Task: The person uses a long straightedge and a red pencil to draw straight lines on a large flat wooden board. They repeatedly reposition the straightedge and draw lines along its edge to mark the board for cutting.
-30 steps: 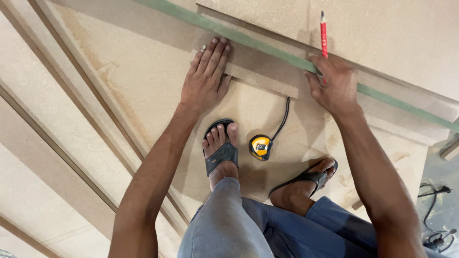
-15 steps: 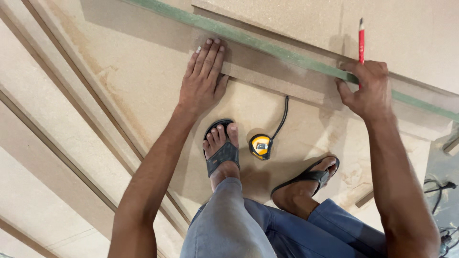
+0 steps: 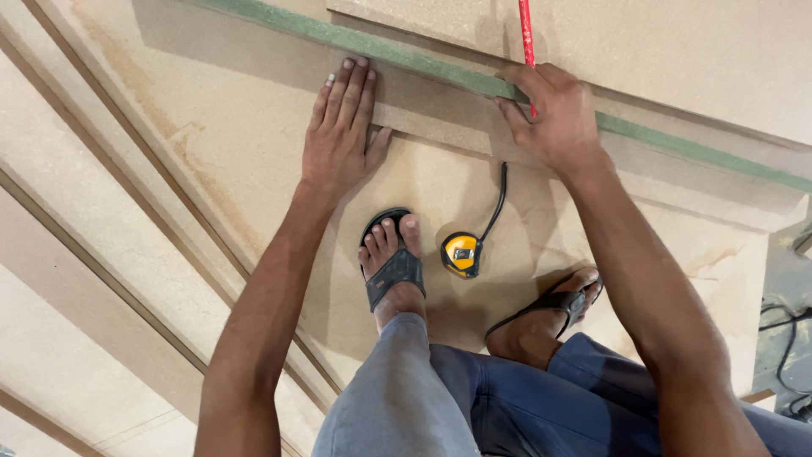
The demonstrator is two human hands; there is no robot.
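My left hand (image 3: 340,135) lies flat, fingers together, on a narrow fibreboard strip (image 3: 436,129) that rests on a large board (image 3: 245,127). My right hand (image 3: 548,114) presses on the same strip further right and holds a red pencil (image 3: 525,30) that points up and away. The strip lies along a green-edged board (image 3: 406,57). A yellow tape measure (image 3: 462,254) with a black strap sits on the big board between my sandalled feet.
More fibreboard sheets (image 3: 76,254) are stacked at the left with dark gaps between their edges. Another sheet (image 3: 660,51) lies beyond the green edge. Black cables (image 3: 782,326) lie on the grey floor at the right.
My right hand with the pencil slid right along the strip, then came back left, closer to my left hand. My left hand shifted slightly left and up.
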